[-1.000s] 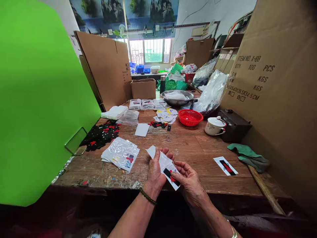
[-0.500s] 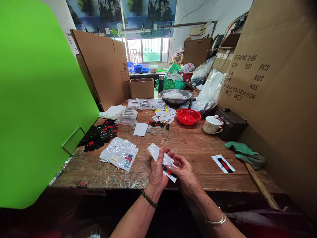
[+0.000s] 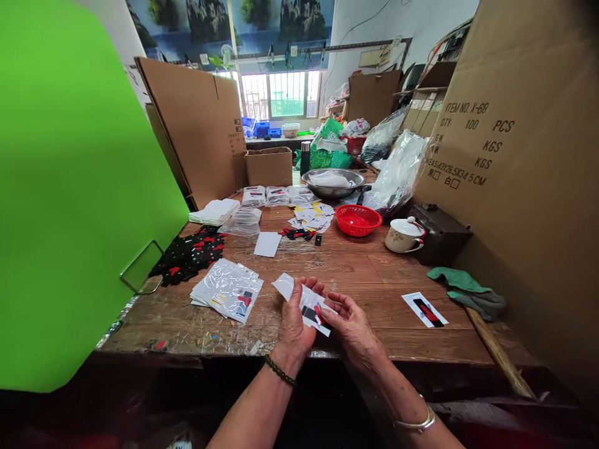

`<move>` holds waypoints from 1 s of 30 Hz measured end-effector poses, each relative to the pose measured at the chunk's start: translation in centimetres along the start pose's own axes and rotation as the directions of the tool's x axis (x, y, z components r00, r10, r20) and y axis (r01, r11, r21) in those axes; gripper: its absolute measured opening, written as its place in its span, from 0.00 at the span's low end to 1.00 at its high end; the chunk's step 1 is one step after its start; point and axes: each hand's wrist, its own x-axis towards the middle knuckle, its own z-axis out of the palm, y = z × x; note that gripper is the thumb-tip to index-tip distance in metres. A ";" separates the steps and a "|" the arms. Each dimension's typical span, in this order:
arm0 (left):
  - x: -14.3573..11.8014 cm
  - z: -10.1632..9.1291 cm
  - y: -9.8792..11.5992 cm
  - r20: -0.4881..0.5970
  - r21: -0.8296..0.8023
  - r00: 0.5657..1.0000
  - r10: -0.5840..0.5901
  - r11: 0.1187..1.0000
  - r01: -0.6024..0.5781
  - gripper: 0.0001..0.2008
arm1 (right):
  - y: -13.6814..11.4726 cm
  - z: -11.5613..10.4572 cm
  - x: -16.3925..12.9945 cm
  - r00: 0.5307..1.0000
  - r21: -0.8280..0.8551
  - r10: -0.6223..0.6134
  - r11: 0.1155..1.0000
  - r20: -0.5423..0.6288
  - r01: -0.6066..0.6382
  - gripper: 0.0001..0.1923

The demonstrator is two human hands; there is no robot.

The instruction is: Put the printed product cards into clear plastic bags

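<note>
Near the front edge of the table, my left hand (image 3: 296, 327) grips a clear plastic bag (image 3: 284, 286) between thumb and fingers. A white card (image 3: 322, 328) with a black and red piece (image 3: 311, 312) shows at the bag; how far inside it lies I cannot make out. My right hand (image 3: 356, 330) pinches the right side of the card, its thumb over the red part. To the left lies a stack of bagged white cards (image 3: 227, 290). A similar card with a black and red strip (image 3: 425, 310) rests to the right.
Black and red pieces (image 3: 191, 252) are heaped at left beside a green panel (image 3: 84, 199). Farther back are a white square card (image 3: 267, 244), loose cards (image 3: 312, 217), a red basket (image 3: 358, 221) and a lidded mug (image 3: 403, 236). A wooden handle (image 3: 498, 349) and green cloth (image 3: 468, 293) lie right.
The bag and card have shifted slightly left and tilted flatter in my hands. More of the black and red piece shows now. My right thumb has moved a little along the card.
</note>
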 end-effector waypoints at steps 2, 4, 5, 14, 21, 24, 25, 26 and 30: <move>0.3 -0.2 0.3 -0.022 -0.016 1.000 0.016 1.000 -0.016 0.07 | -0.1 0.0 -0.4 1.000 -0.013 0.029 1.000 0.003 -0.029 0.36; 0.4 -0.2 0.3 -0.032 -0.021 0.999 0.034 0.999 -0.034 0.07 | -0.1 0.0 -0.5 0.998 -0.021 0.055 0.998 -0.006 -0.056 0.37; 0.3 -0.3 0.2 -0.031 -0.019 0.999 0.038 0.999 -0.038 0.07 | 0.0 0.1 -0.5 0.998 -0.016 0.062 0.998 -0.013 -0.063 0.37; -0.3 0.0 -0.5 -0.017 0.018 0.998 0.062 0.998 -0.061 0.08 | 0.9 1.2 0.4 0.996 0.111 -0.019 0.993 -0.084 0.028 0.33; -0.3 0.1 -0.5 0.010 0.037 0.999 0.042 0.998 -0.042 0.12 | 0.8 2.4 0.7 0.996 0.050 -0.068 0.996 -0.063 0.071 0.31; -0.2 -0.3 -0.4 0.008 0.037 0.998 0.068 0.997 -0.068 0.12 | 0.8 2.2 0.6 0.999 0.031 0.015 0.999 0.052 -0.017 0.29; -0.1 -0.4 -0.4 0.016 0.038 0.998 0.067 0.997 -0.068 0.12 | 0.8 2.1 0.6 0.997 0.025 0.040 0.999 0.071 -0.042 0.29; -0.2 -0.6 -0.5 0.031 0.042 0.998 0.057 0.997 -0.058 0.13 | 0.7 1.9 0.5 0.995 0.023 0.060 0.998 0.084 -0.062 0.29; -0.4 -0.8 -0.5 0.067 0.045 0.998 0.022 0.999 -0.025 0.14 | 0.4 1.4 0.5 0.971 0.035 0.141 0.988 0.192 -0.150 0.28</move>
